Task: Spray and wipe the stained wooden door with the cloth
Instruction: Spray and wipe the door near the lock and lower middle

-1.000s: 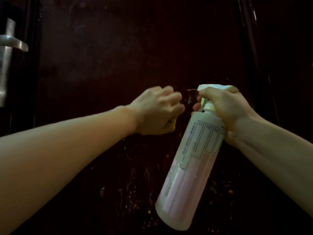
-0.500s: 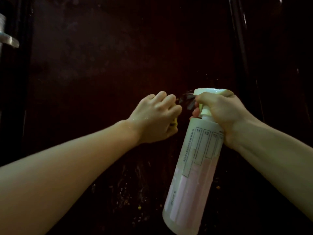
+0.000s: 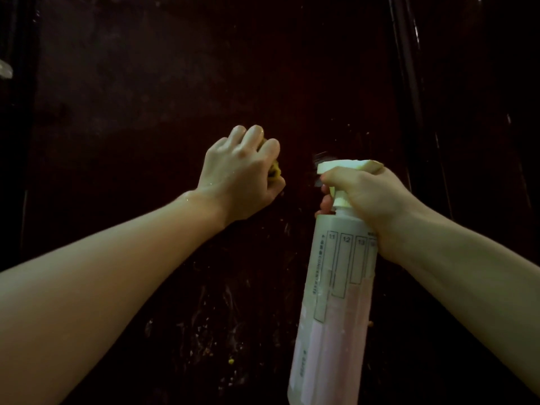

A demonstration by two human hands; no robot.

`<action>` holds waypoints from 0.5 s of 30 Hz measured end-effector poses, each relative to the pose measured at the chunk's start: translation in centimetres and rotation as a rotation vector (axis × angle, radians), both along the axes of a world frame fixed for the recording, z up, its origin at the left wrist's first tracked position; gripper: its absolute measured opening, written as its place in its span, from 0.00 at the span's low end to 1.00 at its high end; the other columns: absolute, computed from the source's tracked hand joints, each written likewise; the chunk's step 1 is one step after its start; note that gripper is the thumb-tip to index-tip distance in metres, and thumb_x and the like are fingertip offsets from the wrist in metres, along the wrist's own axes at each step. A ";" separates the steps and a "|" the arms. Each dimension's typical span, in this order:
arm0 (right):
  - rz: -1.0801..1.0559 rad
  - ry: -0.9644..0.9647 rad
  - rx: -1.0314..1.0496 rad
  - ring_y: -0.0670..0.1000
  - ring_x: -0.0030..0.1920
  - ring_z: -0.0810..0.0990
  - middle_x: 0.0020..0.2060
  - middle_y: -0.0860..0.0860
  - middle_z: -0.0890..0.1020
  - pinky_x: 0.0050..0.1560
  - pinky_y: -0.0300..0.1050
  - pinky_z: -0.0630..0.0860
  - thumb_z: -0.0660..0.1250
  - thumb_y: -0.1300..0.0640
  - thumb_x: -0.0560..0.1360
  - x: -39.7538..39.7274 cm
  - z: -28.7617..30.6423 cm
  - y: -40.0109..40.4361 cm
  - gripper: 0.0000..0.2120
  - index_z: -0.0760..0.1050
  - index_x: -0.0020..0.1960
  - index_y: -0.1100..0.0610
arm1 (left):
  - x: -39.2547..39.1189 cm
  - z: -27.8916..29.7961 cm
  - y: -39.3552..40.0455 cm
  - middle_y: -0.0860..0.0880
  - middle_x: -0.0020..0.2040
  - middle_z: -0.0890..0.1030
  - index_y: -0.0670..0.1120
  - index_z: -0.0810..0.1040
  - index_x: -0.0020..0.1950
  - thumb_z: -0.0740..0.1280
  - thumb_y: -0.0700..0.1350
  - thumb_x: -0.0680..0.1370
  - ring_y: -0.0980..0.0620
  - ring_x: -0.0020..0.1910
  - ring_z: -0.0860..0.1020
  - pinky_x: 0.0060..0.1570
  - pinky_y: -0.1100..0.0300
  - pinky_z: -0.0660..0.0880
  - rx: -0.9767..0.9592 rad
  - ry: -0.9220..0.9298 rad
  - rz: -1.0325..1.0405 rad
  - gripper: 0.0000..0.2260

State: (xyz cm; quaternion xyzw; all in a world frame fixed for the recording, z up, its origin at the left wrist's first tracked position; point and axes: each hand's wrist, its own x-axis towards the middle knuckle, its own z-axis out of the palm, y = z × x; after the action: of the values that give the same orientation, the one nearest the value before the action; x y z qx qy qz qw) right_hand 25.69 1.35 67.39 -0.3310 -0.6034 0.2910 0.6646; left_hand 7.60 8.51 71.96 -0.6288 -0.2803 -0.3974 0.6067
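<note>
The left hand [image 3: 241,173] clenches the yellow cloth [image 3: 71,171] against the door [image 3: 175,83] for scrubbing. The right hand [image 3: 371,200] grasps the spray bottle [image 3: 336,302] by its neck, nozzle facing the door, ready to spray.

Setting: dim interior, very dark surroundings, weak light.

A dark vertical frame post [image 3: 404,83] stands at right, with thin glossy highlights along its edges; beyond it lies a further dark panel [image 3: 482,141]. At far left, a black strip [image 3: 14,171] carries a small pale metal piece [image 3: 5,70], too cropped to identify.
</note>
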 end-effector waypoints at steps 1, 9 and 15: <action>0.025 0.029 -0.010 0.49 0.31 0.79 0.28 0.51 0.79 0.45 0.51 0.81 0.68 0.59 0.76 0.0 0.0 -0.1 0.06 0.77 0.41 0.59 | 0.0 -0.3 0.0 0.44 0.45 0.76 0.43 0.75 0.47 0.58 0.55 0.71 0.45 0.42 0.74 0.35 0.58 0.63 -0.006 0.016 0.000 0.17; -0.022 0.081 0.028 0.51 0.35 0.82 0.31 0.51 0.81 0.36 0.44 0.81 0.67 0.57 0.77 1.3 0.0 -0.2 0.04 0.77 0.49 0.58 | 0.0 -0.3 0.0 0.44 0.45 0.77 0.42 0.76 0.45 0.58 0.55 0.71 0.45 0.40 0.75 0.34 0.59 0.65 -0.019 0.058 0.007 0.17; 0.038 0.192 -0.005 0.46 0.30 0.78 0.30 0.51 0.78 0.47 0.50 0.82 0.66 0.61 0.76 1.9 -0.2 -0.2 0.02 0.75 0.46 0.60 | 0.2 -0.4 0.1 0.43 0.46 0.77 0.42 0.76 0.46 0.58 0.55 0.71 0.45 0.41 0.75 0.35 0.58 0.64 0.003 0.031 -0.008 0.17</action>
State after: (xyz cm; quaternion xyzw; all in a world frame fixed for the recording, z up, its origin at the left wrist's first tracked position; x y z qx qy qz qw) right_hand 27.57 1.20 67.22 -0.2917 -0.5425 0.3356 0.7127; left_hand 7.77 8.61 71.54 -0.6352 -0.2676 -0.3904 0.6104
